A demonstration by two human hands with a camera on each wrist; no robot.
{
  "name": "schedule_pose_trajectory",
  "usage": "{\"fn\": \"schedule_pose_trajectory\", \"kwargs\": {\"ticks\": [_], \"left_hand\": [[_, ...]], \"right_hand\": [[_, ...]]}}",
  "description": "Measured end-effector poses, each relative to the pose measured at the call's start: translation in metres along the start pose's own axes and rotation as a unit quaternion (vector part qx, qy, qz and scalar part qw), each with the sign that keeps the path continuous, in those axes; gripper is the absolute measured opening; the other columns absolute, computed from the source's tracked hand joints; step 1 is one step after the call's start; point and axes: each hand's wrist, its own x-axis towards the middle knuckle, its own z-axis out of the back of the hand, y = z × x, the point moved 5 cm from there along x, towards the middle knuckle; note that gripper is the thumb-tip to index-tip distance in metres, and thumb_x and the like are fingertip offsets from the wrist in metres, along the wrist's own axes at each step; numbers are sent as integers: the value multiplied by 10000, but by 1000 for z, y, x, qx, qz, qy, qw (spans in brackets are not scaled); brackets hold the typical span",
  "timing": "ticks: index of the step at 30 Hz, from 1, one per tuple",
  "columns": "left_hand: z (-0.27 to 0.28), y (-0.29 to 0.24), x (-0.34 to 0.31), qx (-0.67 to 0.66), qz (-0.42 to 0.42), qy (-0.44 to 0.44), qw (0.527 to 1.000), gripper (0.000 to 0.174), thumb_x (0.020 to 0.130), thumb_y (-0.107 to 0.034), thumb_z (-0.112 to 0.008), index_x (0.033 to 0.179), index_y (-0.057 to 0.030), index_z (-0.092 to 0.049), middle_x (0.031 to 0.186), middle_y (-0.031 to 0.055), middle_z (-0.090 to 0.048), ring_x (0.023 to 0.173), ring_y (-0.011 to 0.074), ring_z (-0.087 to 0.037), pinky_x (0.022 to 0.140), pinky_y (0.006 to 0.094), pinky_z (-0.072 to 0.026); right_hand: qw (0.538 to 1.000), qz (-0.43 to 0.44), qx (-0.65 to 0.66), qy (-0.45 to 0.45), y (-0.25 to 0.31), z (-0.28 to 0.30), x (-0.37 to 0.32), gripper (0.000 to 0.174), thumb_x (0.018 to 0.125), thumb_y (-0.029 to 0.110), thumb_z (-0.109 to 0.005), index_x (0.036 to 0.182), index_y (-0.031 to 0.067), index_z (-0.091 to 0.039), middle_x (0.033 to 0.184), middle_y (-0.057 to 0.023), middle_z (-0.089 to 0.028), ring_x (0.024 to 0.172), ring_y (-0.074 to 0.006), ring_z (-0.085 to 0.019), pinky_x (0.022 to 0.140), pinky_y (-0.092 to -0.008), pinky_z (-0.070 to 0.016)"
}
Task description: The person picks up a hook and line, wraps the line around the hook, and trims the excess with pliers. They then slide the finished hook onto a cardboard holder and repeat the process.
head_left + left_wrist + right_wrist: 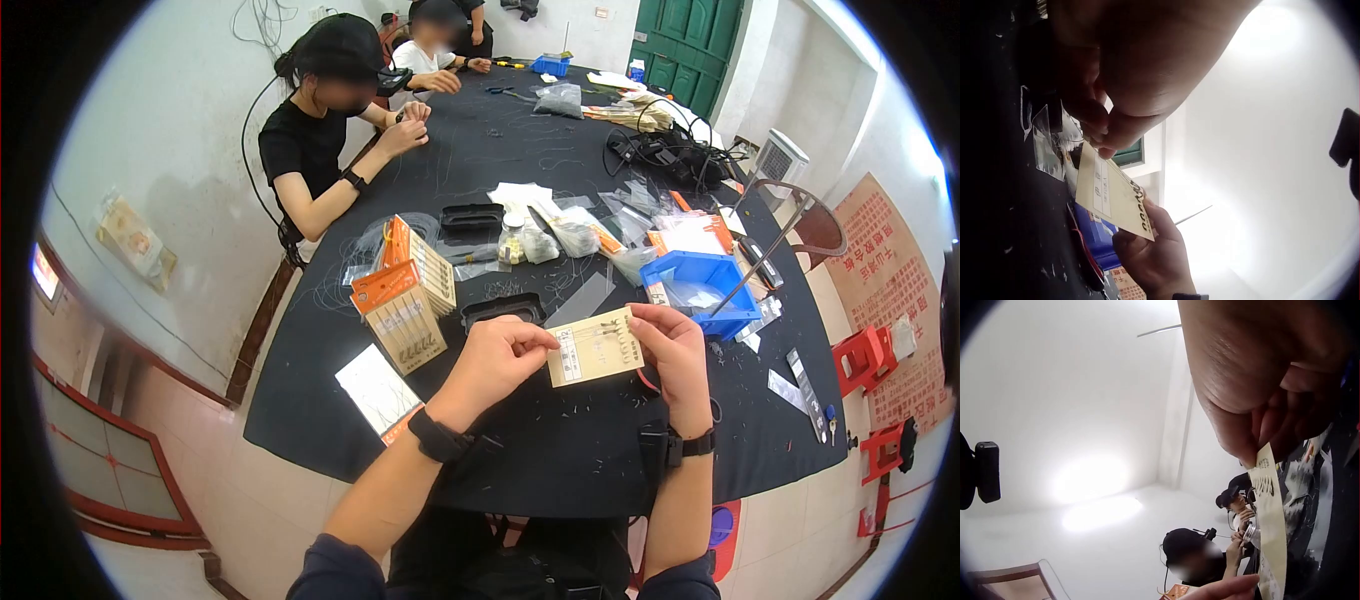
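Note:
A cream card of fishing hooks [592,350] is held up over the near part of the table, with a printed white label at its left and a row of small dark hooks at its right end. My right hand [672,348] pinches the card's right end between thumb and fingers. At the opposite end, my left hand [498,358] has thumb and forefinger together at the card's edge. In the left wrist view the label and hooks on the card [1110,190] face the camera. The right wrist view shows the card [1270,519] nearly edge-on beneath the right thumb.
Stacked hook cards with orange tops [402,315] stand left, beside a white sheet [378,392]. Black trays [503,310] and clear bags [575,232] lie beyond the hands. A blue bin [745,318] stands right, near a ruler [806,395]. Another person [330,130] sits across.

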Motion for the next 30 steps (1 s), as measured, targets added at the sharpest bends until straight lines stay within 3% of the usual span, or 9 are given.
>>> {"fn": "schedule_pose_trajectory", "kwargs": {"ticks": [3,9,15,18,24,30], "left_hand": [[-2,-1,-2,-10,-3,10,1000,167,819,-72,-702,958,-63,-795,793,47,-661,640,67,-578,593,205,-453],[-5,-6,-4,58,-25,51,997,137,836,-132,-731,823,5,-733,781,29,-651,638,59,-567,604,213,-460],[-14,11,-4,-85,123,92,984,262,927,-197,-680,735,-23,-643,720,-37,-602,617,16,-495,569,203,-397],[-14,13,-4,-90,128,92,983,261,936,-215,-679,743,-40,-658,713,-46,-601,618,16,-489,557,203,-375],[-14,16,-5,-188,191,76,960,245,938,-256,-699,791,-62,-678,735,-18,-639,646,41,-562,576,196,-438],[-10,20,-3,-206,211,67,953,228,914,-262,-752,853,-52,-688,772,3,-667,681,54,-607,632,198,-500]], "right_hand": [[1000,5,-5,1,-1,0,1,263,906,44,-691,1132,-89,-679,941,-122,-740,789,-114,-701,710,-210,-541],[999,34,-10,4,1,2,2,258,901,33,-693,1127,-91,-680,932,-120,-738,793,-108,-694,720,-209,-537],[999,46,-11,11,2,1,1,245,903,33,-694,1116,-87,-686,923,-114,-737,786,-104,-690,716,-207,-534],[999,49,-11,6,2,1,1,238,903,32,-695,1109,-86,-689,921,-110,-738,787,-103,-688,715,-207,-534],[997,71,-18,-2,3,3,1,232,902,25,-693,1105,-86,-689,915,-108,-737,785,-97,-686,707,-205,-532],[997,73,-23,-8,3,6,3,226,901,23,-689,1102,-82,-693,901,-103,-735,773,-93,-684,696,-206,-532]]}}
